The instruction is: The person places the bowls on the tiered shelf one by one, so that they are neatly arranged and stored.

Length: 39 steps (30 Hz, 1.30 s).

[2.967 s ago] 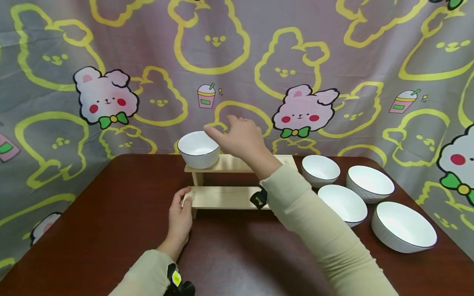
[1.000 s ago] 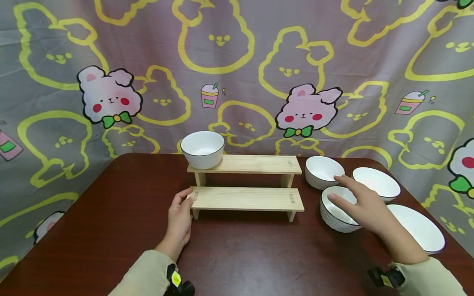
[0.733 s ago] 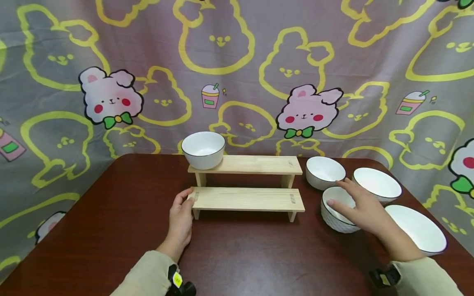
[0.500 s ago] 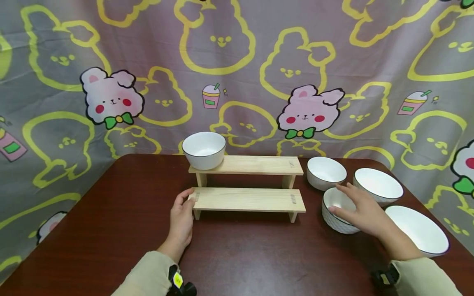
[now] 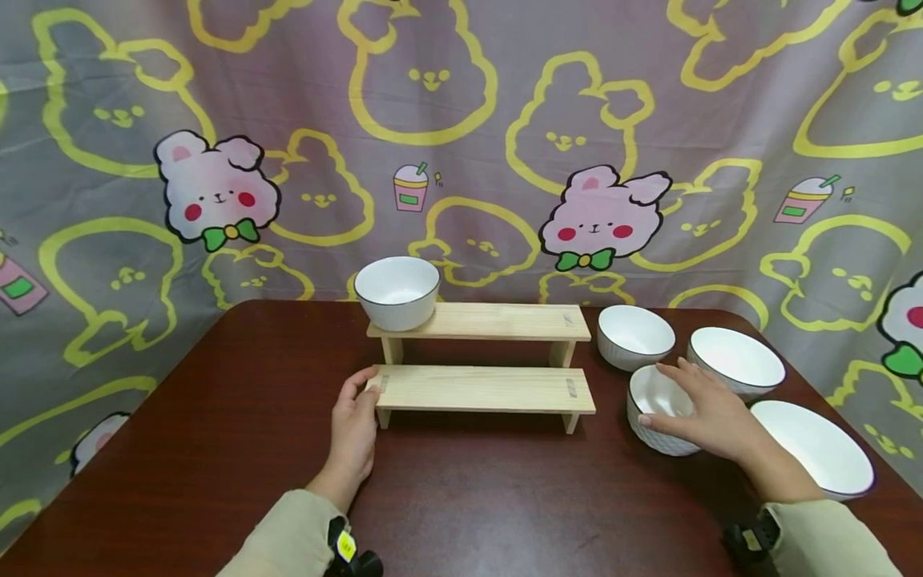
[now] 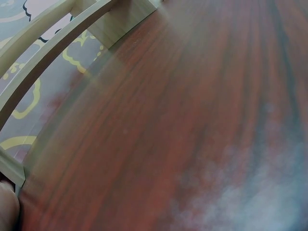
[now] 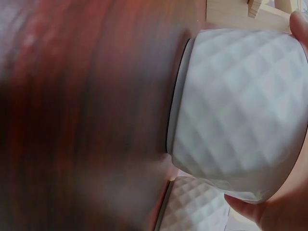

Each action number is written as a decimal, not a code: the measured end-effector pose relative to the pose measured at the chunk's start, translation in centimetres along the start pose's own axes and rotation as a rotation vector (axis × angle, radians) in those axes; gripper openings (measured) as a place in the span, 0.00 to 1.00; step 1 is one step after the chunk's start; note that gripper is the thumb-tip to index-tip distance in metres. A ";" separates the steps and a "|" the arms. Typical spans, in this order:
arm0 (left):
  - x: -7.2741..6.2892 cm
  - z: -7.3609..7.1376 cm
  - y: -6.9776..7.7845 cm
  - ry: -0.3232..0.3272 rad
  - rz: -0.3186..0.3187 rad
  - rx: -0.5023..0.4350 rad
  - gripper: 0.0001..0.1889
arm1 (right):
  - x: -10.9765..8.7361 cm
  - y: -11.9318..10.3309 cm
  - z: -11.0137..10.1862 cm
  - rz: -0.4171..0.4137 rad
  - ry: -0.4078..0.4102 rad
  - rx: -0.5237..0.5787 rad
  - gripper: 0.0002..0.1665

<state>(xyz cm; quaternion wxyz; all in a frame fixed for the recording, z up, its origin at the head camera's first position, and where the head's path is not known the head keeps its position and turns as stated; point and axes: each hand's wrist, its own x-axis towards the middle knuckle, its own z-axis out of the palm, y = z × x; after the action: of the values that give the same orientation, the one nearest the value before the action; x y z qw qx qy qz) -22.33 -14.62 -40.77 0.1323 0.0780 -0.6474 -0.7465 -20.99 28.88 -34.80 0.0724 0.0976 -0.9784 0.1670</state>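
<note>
My left hand (image 5: 352, 433) pinches the left end of the lower shelf of a two-step wooden display rack (image 5: 483, 388); only a sliver of that hand shows in the left wrist view. A white bowl (image 5: 401, 298) with a dark rim stands at the left end of the upper shelf. On the right, my right hand (image 5: 721, 417) spans another white bowl (image 5: 658, 394), thumb on the near left side and fingers across the far side. In the right wrist view, this bowl (image 7: 240, 106) has a diamond-patterned outside and its base is at the tabletop. The hand hides its right part.
Around the held bowl stand a ribbed white bowl (image 5: 634, 338) behind it, a white bowl (image 5: 735, 361) at the back right and a wider white bowl (image 5: 811, 449) at the right. Dark reddish-brown table (image 5: 461, 497) carries everything; a patterned curtain (image 5: 461, 160) hangs behind.
My right hand has moved from beside the upper-shelf bowl to the right-hand bowls, then sunk slightly onto the nearer one. My left hand keeps its hold on the rack.
</note>
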 end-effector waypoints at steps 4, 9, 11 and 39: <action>0.0 0.0 0.0 -0.005 0.001 0.002 0.18 | -0.1 0.0 0.0 0.003 -0.021 0.008 0.52; 0.0 0.0 0.1 -0.011 -0.005 0.003 0.18 | -0.1 0.1 0.0 0.005 -0.036 0.008 0.55; 0.1 0.0 0.1 -0.009 -0.002 0.005 0.18 | -0.1 0.2 0.0 -0.002 -0.028 0.010 0.56; 0.0 0.0 0.0 0.007 -0.009 0.004 0.18 | -0.5 0.1 -0.5 -0.109 0.121 -0.034 0.54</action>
<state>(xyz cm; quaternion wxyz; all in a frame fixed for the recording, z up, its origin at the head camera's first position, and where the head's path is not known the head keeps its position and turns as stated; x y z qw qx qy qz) -22.32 -14.59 -40.72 0.1311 0.0836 -0.6480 -0.7456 -20.51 29.24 -34.43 0.1421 0.1391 -0.9682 0.1517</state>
